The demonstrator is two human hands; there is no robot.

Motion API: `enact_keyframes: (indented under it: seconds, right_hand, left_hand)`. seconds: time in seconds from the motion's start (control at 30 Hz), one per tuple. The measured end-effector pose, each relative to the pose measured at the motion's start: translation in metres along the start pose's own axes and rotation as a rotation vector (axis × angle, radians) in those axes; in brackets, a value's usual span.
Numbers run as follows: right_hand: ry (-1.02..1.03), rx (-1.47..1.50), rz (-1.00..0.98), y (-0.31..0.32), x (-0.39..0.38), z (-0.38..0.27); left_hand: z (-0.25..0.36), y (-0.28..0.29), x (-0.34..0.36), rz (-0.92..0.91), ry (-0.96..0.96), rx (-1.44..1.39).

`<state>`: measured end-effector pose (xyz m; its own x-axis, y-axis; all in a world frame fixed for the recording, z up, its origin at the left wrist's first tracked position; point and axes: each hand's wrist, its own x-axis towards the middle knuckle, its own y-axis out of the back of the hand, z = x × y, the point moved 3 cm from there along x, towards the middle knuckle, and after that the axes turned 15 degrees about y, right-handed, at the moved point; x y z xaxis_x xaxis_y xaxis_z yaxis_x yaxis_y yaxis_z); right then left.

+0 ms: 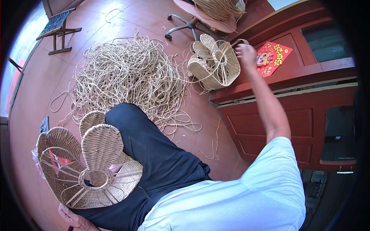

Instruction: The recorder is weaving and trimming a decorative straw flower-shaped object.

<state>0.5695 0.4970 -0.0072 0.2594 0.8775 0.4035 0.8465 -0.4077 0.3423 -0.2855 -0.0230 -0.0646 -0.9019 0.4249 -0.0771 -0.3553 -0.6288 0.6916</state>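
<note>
Resting at near left, a petal-shaped woven basket (102,144) is lying against the dark trousers (154,142) of a seated person (231,196); the left hand (75,218), partly curled, is touching its near edge, grip unclear. Beyond, a tangled cord pile (127,77) is spreading. At far right, the half-closed right hand (246,56) is reaching beside a second woven basket (212,81); its hold cannot be told.
</note>
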Motion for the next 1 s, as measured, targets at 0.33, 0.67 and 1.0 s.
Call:
enact_keyframes:
  seconds: [0.33,0.67,1.0]
  right_hand:
    - [0.069,-0.498,-1.310,-0.257,-0.285,0.005]
    - [-0.569,-0.092,-0.739,-0.341,-0.284,0.093]
    - [0.089,-0.504,-0.850,-0.447,-0.213,0.082]
  left_hand:
    - [0.007,0.002,-0.005,0.039,-0.063,0.037]
    - [0.033,-0.004,-0.021,0.106,-0.019,0.043]
    - [0.025,-0.004,-0.017,0.030,0.190,-0.165]
